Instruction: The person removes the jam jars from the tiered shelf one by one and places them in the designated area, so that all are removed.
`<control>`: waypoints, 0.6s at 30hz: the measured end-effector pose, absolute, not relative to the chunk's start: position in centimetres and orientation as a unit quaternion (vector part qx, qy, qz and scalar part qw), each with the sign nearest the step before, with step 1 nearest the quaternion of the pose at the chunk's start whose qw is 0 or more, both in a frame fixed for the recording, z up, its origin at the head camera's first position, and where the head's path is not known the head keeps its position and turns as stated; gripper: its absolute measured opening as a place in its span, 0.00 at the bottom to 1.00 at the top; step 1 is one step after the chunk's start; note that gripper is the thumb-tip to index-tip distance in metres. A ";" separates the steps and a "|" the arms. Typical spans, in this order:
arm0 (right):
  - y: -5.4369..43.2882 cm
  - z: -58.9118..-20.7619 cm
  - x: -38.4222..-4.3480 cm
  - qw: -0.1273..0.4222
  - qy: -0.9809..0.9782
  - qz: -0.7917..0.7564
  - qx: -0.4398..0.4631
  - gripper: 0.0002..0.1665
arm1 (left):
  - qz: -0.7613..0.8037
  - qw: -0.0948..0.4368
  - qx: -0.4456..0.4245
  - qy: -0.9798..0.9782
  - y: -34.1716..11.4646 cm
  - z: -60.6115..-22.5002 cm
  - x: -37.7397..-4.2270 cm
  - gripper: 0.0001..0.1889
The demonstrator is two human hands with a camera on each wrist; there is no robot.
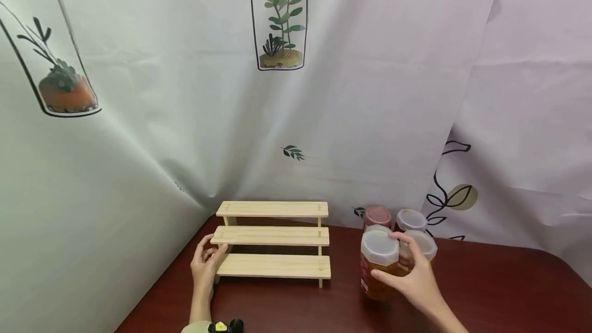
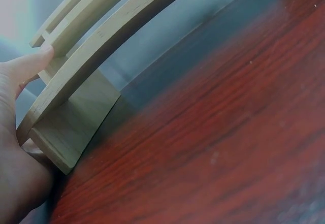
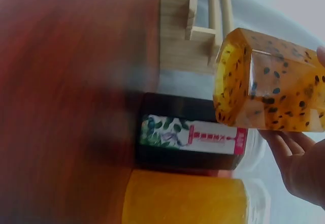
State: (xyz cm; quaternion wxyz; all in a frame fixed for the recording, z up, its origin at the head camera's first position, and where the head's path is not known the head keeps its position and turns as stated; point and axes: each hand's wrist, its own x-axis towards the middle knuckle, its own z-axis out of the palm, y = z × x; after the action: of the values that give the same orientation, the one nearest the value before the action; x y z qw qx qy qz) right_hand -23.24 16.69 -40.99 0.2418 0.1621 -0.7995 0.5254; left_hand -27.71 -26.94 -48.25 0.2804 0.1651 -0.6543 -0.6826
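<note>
A three-tier wooden step shelf [image 1: 273,265] stands on the dark red table. My left hand [image 1: 203,267] grips its left end, the thumb at the edge of the middle board in the left wrist view. My right hand [image 1: 418,279] holds a faceted jar [image 3: 277,84] of orange contents with dark seeds, its lid whitish. In the right wrist view this jar is raised off the table and tilted. Behind it stand a dark jar [image 3: 190,132] with a floral label and an orange-yellow jar [image 3: 185,198]. Part of the right hand's fingers is hidden behind the held jar.
More lidded jars are grouped at the back right, one with a reddish lid [image 1: 377,215] and one with a white lid [image 1: 410,219]. A white plant-printed cloth [image 1: 351,117] hangs behind the table [image 1: 499,281] and along its left side.
</note>
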 end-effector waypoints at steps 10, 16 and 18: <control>18.7 -42.7 -22.4 0.201 -0.819 0.527 0.104 0.45 | -0.677 0.271 0.165 -0.664 -27.2 -47.9 -28.1 0.26; 19.8 -43.2 -22.9 0.135 -0.813 0.562 0.068 0.44 | -0.679 0.261 0.173 -0.664 -27.0 -47.8 -27.9 0.27; 20.1 -43.3 -23.1 0.113 -0.805 0.578 0.069 0.44 | -0.681 0.261 0.176 -0.661 -27.1 -47.8 -27.8 0.27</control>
State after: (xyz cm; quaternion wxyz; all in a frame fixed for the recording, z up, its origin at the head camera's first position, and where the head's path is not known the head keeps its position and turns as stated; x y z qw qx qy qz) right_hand -23.08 20.06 -43.28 0.1127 0.0691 -0.8052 0.5781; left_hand -27.78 -27.15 -47.84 0.2613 0.1758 -0.6606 -0.6815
